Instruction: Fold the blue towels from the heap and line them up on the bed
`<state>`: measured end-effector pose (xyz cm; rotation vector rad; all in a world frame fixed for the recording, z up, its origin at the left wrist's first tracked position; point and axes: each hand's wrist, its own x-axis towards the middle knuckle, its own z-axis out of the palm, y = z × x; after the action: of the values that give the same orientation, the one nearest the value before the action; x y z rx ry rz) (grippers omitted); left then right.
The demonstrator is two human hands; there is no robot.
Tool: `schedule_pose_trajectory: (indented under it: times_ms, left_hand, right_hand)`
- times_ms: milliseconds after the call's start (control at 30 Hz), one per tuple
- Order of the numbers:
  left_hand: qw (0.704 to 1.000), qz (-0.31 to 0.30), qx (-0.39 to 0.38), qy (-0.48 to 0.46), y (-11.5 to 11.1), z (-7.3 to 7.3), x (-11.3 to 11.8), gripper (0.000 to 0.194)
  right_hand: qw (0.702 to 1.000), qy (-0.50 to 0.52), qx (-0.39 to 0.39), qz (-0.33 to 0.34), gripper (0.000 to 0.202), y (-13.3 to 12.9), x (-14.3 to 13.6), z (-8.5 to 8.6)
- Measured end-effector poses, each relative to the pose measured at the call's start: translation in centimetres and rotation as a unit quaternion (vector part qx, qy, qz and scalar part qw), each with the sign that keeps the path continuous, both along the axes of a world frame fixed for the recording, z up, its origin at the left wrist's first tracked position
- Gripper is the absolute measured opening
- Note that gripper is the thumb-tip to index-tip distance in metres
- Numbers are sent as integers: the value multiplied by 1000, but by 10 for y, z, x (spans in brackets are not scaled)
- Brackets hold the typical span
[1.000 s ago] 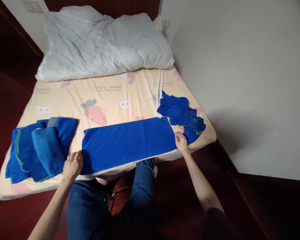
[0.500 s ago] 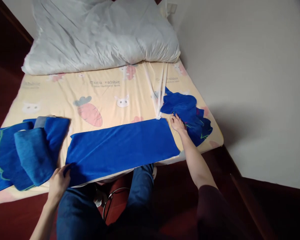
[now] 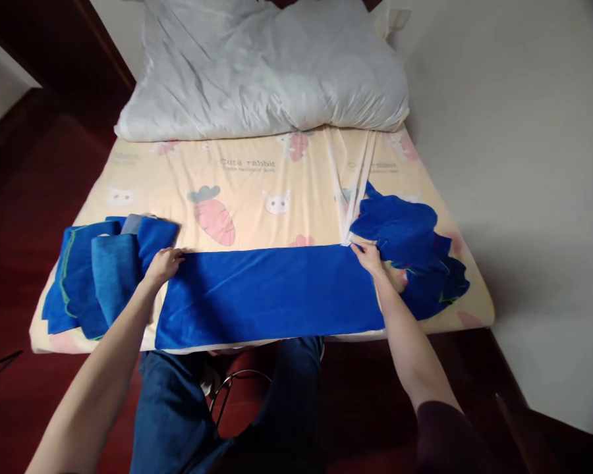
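Observation:
A long blue cloth (image 3: 277, 296) lies flat along the bed's near edge, its long sides running left to right. At its far left corner, my left hand (image 3: 165, 264) pinches the fabric between closed fingers. My right hand (image 3: 367, 255) grips the far right corner, close to the ends of some white strips (image 3: 356, 197). To the left rests a folded stack of blue fabric (image 3: 111, 270), some of it edged in green stitching. On the right, beside my right hand, sits a loose heap of blue cloth pieces (image 3: 400, 227) with green edging.
A bed (image 3: 257, 224) with a yellow rabbit-and-carrot sheet carries everything. Across its back lies a large pale grey-white quilt (image 3: 271, 72). A plain wall (image 3: 514, 197) stands on the right. Below the near edge are my legs (image 3: 178, 408) and a stool's metal ring (image 3: 244, 374).
My left hand has moved from the cloth's near left corner to its far left corner. My right hand has gone from the heap to the far right corner. The cloth now lies straighter.

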<state>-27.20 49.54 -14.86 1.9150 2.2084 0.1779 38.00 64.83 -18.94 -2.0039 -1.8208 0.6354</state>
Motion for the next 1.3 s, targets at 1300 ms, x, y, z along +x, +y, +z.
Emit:
schedule_pose_trajectory:
  times_ms: [1300]
  left_hand:
    - [997,36,61,-35,-108,-24,94,64]
  right_hand:
    - [971,-196,124,57,63,-111,-38,-4]
